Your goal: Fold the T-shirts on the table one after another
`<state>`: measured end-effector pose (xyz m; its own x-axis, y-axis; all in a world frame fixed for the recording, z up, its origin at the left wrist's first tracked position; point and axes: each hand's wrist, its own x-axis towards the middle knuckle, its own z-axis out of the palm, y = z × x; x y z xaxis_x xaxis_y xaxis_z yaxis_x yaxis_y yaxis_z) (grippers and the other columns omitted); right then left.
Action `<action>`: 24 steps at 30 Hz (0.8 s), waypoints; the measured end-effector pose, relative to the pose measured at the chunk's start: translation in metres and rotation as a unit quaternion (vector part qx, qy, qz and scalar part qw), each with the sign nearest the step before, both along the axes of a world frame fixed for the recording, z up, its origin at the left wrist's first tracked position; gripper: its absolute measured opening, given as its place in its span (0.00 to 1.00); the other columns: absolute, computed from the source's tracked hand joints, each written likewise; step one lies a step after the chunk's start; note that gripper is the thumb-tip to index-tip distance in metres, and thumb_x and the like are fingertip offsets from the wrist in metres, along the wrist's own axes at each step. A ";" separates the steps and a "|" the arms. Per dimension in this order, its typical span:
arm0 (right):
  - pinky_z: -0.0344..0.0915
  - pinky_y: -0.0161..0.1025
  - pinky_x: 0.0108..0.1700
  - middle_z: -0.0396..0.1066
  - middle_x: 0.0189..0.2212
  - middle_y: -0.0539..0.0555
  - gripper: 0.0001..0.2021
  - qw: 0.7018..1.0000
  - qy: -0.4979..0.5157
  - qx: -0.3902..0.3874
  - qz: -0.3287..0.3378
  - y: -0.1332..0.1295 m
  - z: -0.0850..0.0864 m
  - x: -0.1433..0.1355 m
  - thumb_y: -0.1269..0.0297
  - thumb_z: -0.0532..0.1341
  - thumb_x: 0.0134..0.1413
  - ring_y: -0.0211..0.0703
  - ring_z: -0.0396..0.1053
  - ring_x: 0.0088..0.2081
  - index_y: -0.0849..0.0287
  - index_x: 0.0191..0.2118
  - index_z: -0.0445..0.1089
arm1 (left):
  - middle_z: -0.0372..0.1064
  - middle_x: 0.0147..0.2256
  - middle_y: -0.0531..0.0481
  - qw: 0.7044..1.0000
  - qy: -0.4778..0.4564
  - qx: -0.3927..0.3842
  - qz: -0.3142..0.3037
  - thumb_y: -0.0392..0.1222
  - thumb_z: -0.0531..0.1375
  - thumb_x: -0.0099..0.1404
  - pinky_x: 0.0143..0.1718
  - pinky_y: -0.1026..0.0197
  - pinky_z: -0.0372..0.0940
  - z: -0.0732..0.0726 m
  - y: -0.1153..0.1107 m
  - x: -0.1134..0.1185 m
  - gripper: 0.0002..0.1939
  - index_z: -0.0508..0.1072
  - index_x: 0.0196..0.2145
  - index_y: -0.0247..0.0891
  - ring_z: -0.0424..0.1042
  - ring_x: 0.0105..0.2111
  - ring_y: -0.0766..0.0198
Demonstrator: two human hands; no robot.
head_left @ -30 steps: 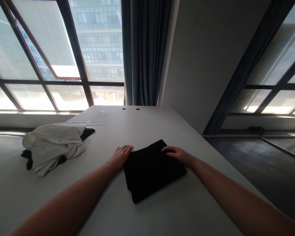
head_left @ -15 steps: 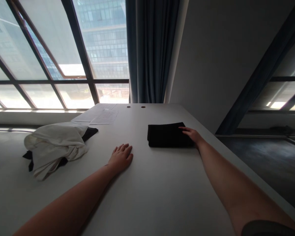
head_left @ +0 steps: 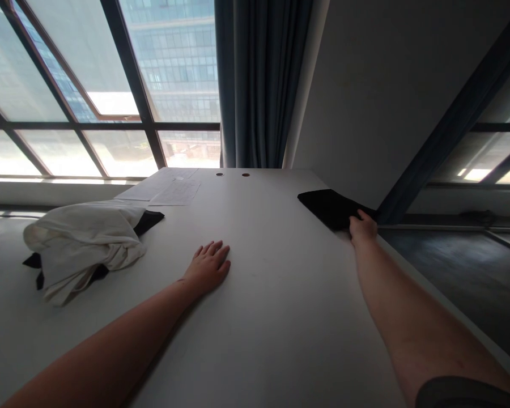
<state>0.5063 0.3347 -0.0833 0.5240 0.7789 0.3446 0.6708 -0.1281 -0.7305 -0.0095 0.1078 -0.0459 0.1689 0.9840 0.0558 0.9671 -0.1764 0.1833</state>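
Observation:
My right hand [head_left: 364, 228] grips the near right edge of a folded black cloth [head_left: 329, 208], thumb against its side and fingers over the top. The cloth lies at a slant by the right edge of the white table [head_left: 255, 317]; whether all of it touches the surface I cannot tell. My left hand [head_left: 208, 265] rests flat on the tabletop, palm down, with fingers stretched out and holding nothing. To its left is a crumpled white garment [head_left: 85, 241] with black parts sticking out from under it.
Printed paper sheets [head_left: 176, 191] lie at the far left of the table. Two round cable holes [head_left: 245, 174] are near the far edge. Behind stand a blue curtain [head_left: 259, 85] and large windows [head_left: 182, 68]. Dark floor [head_left: 459, 266] lies beyond the right edge.
My right hand has taken hold of the black cloth and moved it right and away, turning it to a slant. My left hand has stayed flat on the table. The view has tilted slightly.

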 end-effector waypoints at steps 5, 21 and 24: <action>0.63 0.52 0.67 0.68 0.63 0.64 0.33 0.997 0.030 -0.020 -0.065 -0.010 0.004 -0.007 0.60 0.58 0.58 0.59 0.66 0.64 0.62 0.69 0.67 | 0.53 0.73 0.44 1.000 0.005 0.003 0.001 0.51 0.50 0.76 0.73 0.41 0.44 0.000 0.000 0.000 0.29 0.64 0.70 0.45 0.49 0.74 0.48; 0.70 0.54 0.52 0.74 0.52 0.68 0.28 0.950 -0.220 -0.213 0.058 -0.051 0.029 -0.056 0.56 0.58 0.62 0.63 0.74 0.52 0.58 0.65 0.68 | 0.54 0.73 0.42 1.000 0.001 0.004 -0.010 0.51 0.50 0.75 0.73 0.39 0.45 -0.001 -0.001 0.001 0.29 0.64 0.70 0.43 0.50 0.73 0.46; 0.69 0.53 0.54 0.72 0.55 0.69 0.30 0.942 -0.232 -0.229 0.083 -0.045 0.024 -0.054 0.50 0.58 0.63 0.63 0.73 0.53 0.60 0.65 0.67 | 0.54 0.73 0.42 1.000 -0.007 0.010 -0.010 0.51 0.50 0.75 0.73 0.39 0.45 -0.002 -0.001 0.001 0.29 0.64 0.70 0.44 0.51 0.73 0.46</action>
<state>0.4519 0.2900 -0.0594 0.2585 0.9591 0.1150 0.9423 -0.2242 -0.2486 -0.0085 0.1069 -0.0475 0.1868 0.9793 0.0773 0.9610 -0.1985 0.1925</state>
